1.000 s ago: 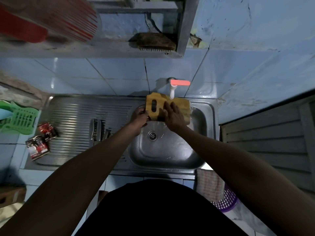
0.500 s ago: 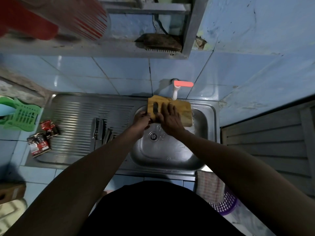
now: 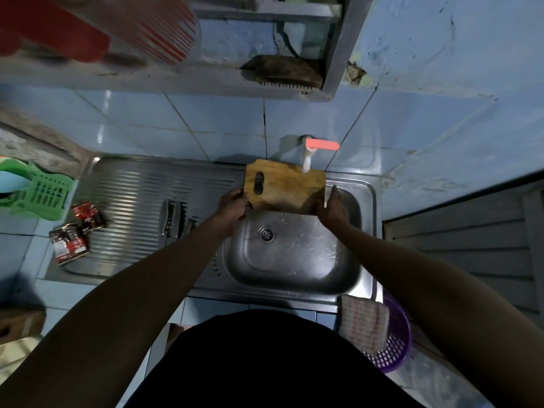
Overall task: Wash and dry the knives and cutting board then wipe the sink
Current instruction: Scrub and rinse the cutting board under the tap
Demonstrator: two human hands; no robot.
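A wooden cutting board [image 3: 287,184] with a slot handle is held over the back of the steel sink basin [image 3: 294,260], right under the white tap [image 3: 307,160] with its red lever. My left hand [image 3: 234,206] grips the board's left edge near the slot. My right hand [image 3: 332,209] holds the board's right lower corner, fingers up along its edge. Several knives [image 3: 173,219] lie side by side on the ribbed drainboard [image 3: 132,201] to the left of the basin.
Two red sachets [image 3: 78,231] lie on the drainboard's left end, beside a green plastic rack [image 3: 38,195]. A checked cloth [image 3: 363,322] hangs over a purple basket [image 3: 393,348] at the sink's front right. A scrub brush [image 3: 284,72] sits on the shelf above.
My right hand slid off the board's face to its right corner. The board now shows fully, held by both edges under the tap.
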